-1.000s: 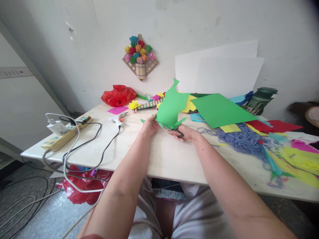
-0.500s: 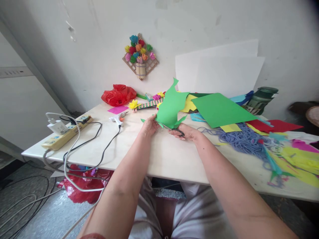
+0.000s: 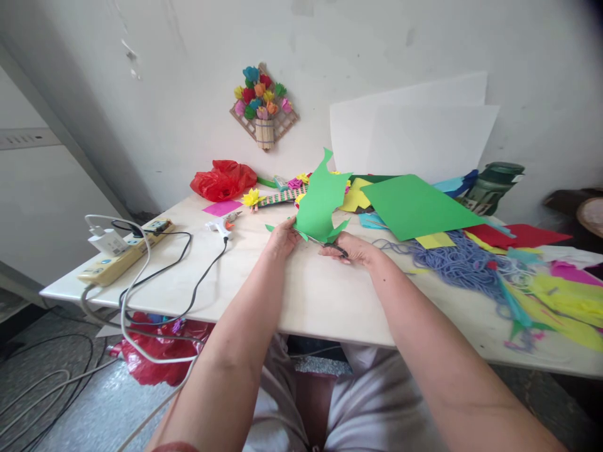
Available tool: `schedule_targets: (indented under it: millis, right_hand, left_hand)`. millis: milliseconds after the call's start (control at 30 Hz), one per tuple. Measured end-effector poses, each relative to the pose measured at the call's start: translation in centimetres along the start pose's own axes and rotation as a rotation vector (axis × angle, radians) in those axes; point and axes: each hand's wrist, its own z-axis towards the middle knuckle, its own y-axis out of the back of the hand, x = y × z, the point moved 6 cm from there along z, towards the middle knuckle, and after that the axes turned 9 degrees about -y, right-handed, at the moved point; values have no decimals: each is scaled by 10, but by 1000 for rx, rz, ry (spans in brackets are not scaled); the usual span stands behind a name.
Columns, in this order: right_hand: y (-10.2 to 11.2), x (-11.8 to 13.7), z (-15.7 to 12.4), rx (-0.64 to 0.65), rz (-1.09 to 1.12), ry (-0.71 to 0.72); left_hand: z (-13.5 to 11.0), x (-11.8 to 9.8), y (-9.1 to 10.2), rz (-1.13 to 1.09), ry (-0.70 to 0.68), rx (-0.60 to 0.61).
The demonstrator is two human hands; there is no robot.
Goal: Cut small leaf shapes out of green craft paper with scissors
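Between my hands, above the table, stands an irregularly cut piece of green paper with a pointed strip at its top. My left hand is closed on the paper's lower left edge. Small green slivers stick out beside its fingers. My right hand grips dark-handled scissors, whose blades lie along the lower edge of the paper and point toward my left hand. A narrow cut flap curls up just above the scissors.
A glue gun and a power strip with cables lie at left. Large green paper, purple-blue yarn and paper scraps cover the right side. A red plastic bag and a green-lidded bottle stand at the back.
The green paper has tilted slightly and its upper right edge has shifted left. Both hands stay nearly in the same place, and the head view has moved a little.
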Motion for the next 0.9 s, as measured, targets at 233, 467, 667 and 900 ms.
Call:
schedule_targets:
  millis: [233, 467, 667, 900]
  right_hand:
    - [1, 1, -1, -15, -5, -14]
    - [-4, -1, -3, -3, -41, -82]
    - [-4, 0, -3, -27, -24, -84]
    - [-1, 5, -2, -42, 11, -6]
  left_hand:
    - [1, 0, 0, 0, 0, -9]
    - [1, 1, 0, -10, -1, -18]
    - [0, 1, -1, 3, 2, -8]
    - [0, 1, -1, 10, 29, -16]
